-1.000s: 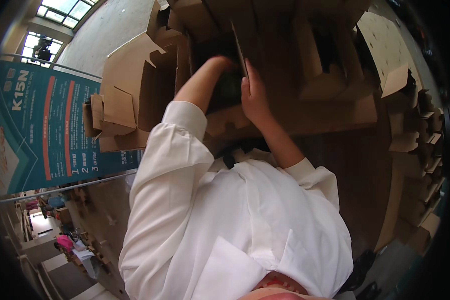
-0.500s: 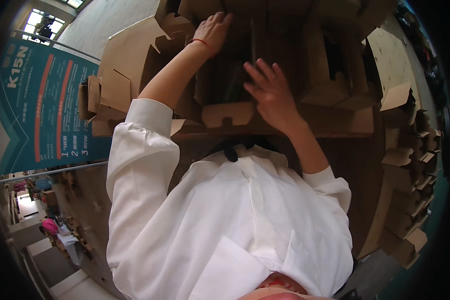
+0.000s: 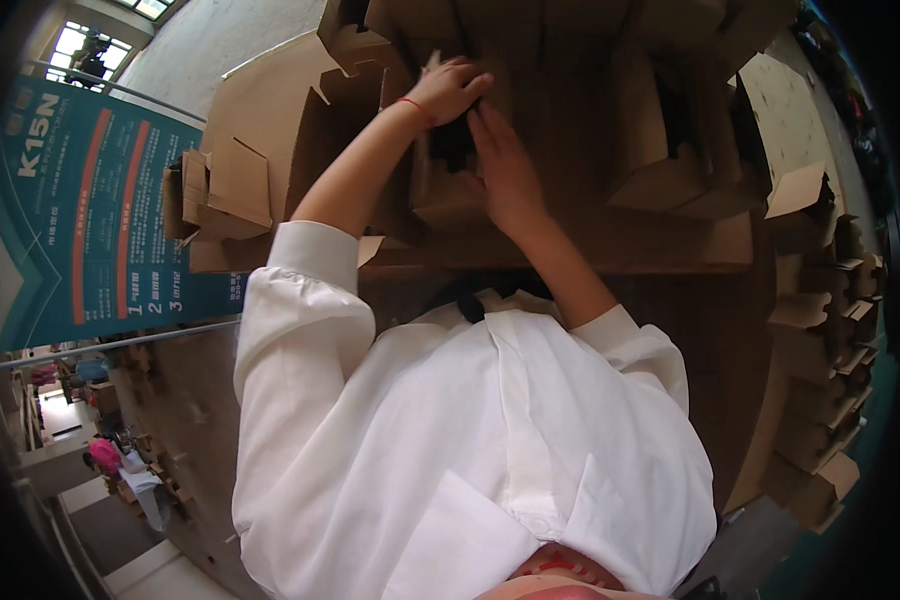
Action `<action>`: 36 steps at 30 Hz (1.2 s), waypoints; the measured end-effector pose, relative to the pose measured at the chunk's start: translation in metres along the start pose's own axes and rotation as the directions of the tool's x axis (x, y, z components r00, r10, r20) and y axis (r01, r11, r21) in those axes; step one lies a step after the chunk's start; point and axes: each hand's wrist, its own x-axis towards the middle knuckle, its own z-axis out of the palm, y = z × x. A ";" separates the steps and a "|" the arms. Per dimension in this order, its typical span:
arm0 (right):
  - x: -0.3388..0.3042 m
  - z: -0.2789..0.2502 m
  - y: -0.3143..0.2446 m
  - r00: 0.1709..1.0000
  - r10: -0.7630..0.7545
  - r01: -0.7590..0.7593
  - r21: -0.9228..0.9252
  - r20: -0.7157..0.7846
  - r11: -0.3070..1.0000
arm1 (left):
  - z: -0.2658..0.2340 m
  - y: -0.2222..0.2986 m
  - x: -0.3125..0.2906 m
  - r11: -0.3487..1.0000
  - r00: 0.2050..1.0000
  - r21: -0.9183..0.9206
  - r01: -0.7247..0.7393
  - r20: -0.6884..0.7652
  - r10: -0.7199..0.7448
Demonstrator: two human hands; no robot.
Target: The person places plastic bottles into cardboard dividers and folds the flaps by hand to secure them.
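A brown cardboard box (image 3: 458,192) stands upright in front of me, with a dark opening in its upper part. My left hand (image 3: 452,92), a red cord round its wrist, bends its fingers over the far upper part of this box. Flat along the box's right side lies my right hand (image 3: 508,170), fingers stretched out and pointing away from me. The fingertips of both hands nearly meet at the box's upper right. Shadow and my hands hide what the box contains.
More cardboard boxes (image 3: 660,180) stand to the right on the brown work surface (image 3: 610,240); others crowd the far side. An open-flapped box (image 3: 232,190) sits at left by a teal banner (image 3: 90,220). Stacked cartons (image 3: 805,350) line the right.
My right hand has moved left and away from me onto the box's side. My left hand has shifted slightly right and nearer. The box's hanging front flap no longer shows.
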 end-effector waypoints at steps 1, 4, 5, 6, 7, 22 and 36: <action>-0.002 0.004 -0.002 1.000 -0.023 0.023 0.018 0.005 1.000 | 0.012 -0.006 0.003 0.978 0.999 -0.206 0.026 -0.039 -0.035; -0.002 -0.002 0.002 0.982 -0.054 0.051 0.020 0.183 0.998 | 0.029 -0.010 0.001 0.928 0.949 -0.373 0.016 -0.286 -0.132; -0.005 -0.005 0.007 0.963 -0.034 0.034 0.006 0.266 0.999 | 0.022 0.003 0.000 0.896 0.933 -0.444 -0.011 -0.328 -0.151; -0.009 -0.005 0.011 0.972 -0.049 0.050 0.005 0.232 0.999 | 0.017 0.013 -0.004 0.933 0.944 -0.358 0.041 -0.293 -0.154; -0.012 -0.004 0.015 0.978 -0.063 0.064 0.002 0.198 0.998 | 0.012 0.021 -0.011 0.960 0.953 -0.265 0.089 -0.257 -0.159; -0.020 0.020 0.039 0.921 0.367 -0.346 0.711 0.132 0.612 | 0.040 0.015 -0.152 0.452 0.976 -0.888 0.085 -0.018 -0.219; -0.008 -0.072 0.029 0.947 0.239 -0.300 0.848 0.213 0.437 | 0.010 0.083 -0.125 -0.069 0.960 -0.996 0.061 0.077 -0.268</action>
